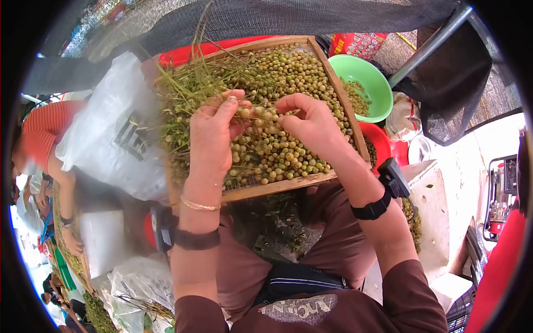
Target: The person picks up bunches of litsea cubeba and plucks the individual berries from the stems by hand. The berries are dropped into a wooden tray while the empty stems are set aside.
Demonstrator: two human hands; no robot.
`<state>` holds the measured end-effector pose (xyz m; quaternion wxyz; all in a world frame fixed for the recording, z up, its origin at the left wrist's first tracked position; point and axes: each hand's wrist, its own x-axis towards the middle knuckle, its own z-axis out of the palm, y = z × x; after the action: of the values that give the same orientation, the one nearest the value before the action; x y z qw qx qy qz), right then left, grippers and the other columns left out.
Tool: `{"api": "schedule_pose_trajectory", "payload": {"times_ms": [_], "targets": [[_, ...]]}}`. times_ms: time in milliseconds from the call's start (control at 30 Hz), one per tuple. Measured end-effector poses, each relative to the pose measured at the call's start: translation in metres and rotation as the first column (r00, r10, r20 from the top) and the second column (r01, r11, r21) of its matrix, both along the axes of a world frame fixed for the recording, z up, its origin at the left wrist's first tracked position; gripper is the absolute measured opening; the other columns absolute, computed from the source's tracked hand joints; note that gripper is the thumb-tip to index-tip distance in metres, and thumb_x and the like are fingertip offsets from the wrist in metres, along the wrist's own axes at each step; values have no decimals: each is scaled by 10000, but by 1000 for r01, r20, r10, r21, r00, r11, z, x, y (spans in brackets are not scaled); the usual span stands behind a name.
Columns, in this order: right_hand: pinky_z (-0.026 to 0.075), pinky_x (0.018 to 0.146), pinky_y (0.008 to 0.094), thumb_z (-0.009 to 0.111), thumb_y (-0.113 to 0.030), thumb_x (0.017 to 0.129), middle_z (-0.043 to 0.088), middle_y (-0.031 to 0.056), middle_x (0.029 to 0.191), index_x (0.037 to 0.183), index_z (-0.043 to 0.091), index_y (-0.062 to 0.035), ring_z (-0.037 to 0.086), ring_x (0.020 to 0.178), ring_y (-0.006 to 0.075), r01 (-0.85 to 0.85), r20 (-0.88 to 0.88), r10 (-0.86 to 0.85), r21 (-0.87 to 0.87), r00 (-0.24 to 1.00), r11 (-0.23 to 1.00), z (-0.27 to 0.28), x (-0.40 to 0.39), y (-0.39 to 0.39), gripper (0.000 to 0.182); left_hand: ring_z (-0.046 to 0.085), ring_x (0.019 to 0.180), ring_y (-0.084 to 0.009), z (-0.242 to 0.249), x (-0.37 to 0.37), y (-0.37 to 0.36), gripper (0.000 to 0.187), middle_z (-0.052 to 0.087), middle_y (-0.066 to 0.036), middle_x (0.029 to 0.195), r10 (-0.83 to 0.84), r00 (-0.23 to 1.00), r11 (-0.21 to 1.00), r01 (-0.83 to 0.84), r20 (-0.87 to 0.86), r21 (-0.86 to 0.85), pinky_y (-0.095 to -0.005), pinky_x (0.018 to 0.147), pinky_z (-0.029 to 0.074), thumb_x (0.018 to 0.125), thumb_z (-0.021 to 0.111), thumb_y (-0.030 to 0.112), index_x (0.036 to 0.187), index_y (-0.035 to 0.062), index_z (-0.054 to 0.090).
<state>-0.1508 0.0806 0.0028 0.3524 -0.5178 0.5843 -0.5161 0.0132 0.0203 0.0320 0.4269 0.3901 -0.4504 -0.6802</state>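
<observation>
A wooden-framed mesh tray [277, 187] rests over my lap, filled with small green-yellow round fruits [277, 150] and a heap of thin green stalks [189, 83] at its far left. My left hand [214, 136] lies over the fruits, fingers pinching a fruit on a stalk. My right hand [311, 125] is close beside it, its fingertips closed on the same small bunch of fruits. Both wrists wear black bands.
A green bowl [366, 75] with some fruits stands right of the tray, with red basins [383, 144] beneath. A white plastic sack [111, 139] lies to the left. Another person in a red striped top [41, 133] works at the far left. Dark netting hangs overhead.
</observation>
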Motion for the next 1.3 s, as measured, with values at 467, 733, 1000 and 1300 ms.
{"api": "schedule_pose_trajectory", "payload": {"times_ms": [467,733,1000,1300], "targets": [[462,611,269,620,-98,722,624,93,753,1002,569,58,574,675,128,8,156,0,-49,988,999,-11,29,3,324,577,760,-135,-14,-5,4,148,580,-66,870,112,974,991,-95,-199,91,-277,673,530,890,481,80,983,14,575],[475,624,270,612,-86,730,623,94,768,933,552,35,590,686,141,137,196,-135,3,971,991,-23,33,1,244,575,825,-146,-21,-20,16,169,570,-75,943,157,957,988,-155,-244,30,-254,705,503,894,451,42,1010,-3,564],[457,580,240,633,-48,722,591,44,706,821,534,15,548,644,84,242,302,-221,-34,927,970,-23,39,6,153,569,882,-168,-19,-27,25,187,567,-83,987,169,956,985,-170,-241,16,-276,738,490,906,424,44,1051,9,536],[412,530,201,637,-33,737,568,-3,702,769,539,-13,501,616,45,159,376,-150,6,914,987,-17,34,6,105,570,836,-156,-27,-24,18,149,574,-73,929,136,925,990,-113,-356,86,-276,708,494,902,431,49,992,24,548]]}}
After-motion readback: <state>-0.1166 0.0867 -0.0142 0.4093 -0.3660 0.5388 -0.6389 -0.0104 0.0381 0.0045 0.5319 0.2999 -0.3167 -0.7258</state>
